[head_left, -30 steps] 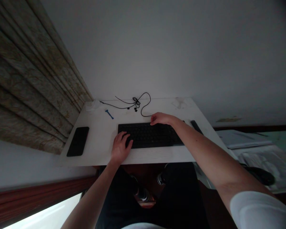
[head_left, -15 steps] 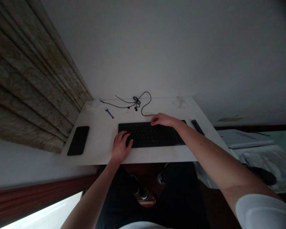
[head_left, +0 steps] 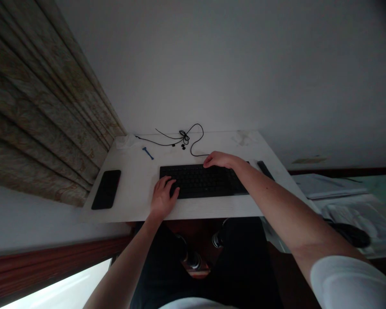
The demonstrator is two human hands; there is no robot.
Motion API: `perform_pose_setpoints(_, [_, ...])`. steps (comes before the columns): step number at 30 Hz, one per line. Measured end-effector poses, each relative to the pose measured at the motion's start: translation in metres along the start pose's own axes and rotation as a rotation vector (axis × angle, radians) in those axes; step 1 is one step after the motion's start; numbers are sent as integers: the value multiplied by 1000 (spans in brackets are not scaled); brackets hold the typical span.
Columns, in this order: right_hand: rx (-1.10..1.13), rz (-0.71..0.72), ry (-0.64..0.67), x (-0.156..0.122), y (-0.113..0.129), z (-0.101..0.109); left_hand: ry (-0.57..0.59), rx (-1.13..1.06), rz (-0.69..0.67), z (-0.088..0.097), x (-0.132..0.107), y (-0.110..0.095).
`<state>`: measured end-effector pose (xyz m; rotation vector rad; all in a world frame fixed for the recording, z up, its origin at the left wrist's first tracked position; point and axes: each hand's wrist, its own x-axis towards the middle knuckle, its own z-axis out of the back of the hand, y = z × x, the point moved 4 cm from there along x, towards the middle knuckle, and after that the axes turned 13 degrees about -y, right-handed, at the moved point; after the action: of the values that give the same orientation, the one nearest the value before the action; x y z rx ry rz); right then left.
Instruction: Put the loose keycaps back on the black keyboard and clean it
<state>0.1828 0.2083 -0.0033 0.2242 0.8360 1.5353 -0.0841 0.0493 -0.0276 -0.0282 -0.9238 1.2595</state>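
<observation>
Black keyboard (head_left: 203,181) lies flat on the white desk (head_left: 138,189), centre, close to the near edge. Left hand (head_left: 162,199) is palm down on the keyboard's near-left corner, half open, fingers loosely bent, thumb across the keys; it grips nothing. Right hand (head_left: 219,160) sits at the keyboard's far edge, right of middle, with its fingers curled down over the edge. Too dark to tell if it pinches the edge or the cable, or only rests there.

Black cable (head_left: 183,138) lies in a loose tangle at the far side of the desk and runs near to the right hand. Small black bits lie just beside the tangle. Blue tool (head_left: 147,153) is far left, apart from the keyboard. Dark phone (head_left: 106,189) lies flat at the left, near the desk's edge and the curtain (head_left: 41,116). Slim dark bar (head_left: 265,170) lies just right of the keyboard.

Risks, as a judgement:
- A pull on the keyboard could drag the tangle and sweep the small bits off the desk.
- The keyboard sits close to the near edge, so a nudge from the left hand could tip it onto the lap.
- The right forearm could knock the dark bar.
</observation>
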Motion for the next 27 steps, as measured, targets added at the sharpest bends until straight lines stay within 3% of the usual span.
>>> perform_pose_setpoints(11, [-73, 6, 10, 5, 4, 0, -3, -9, -3, -1, 0, 0])
perform_pose_setpoints(22, [-71, 141, 30, -1, 4, 0, 8, -17, 10, -1, 0, 2])
perform_pose_setpoints(27, [-76, 135, 23, -3, 3, -1, 10, -15, 13, -1, 0, 2])
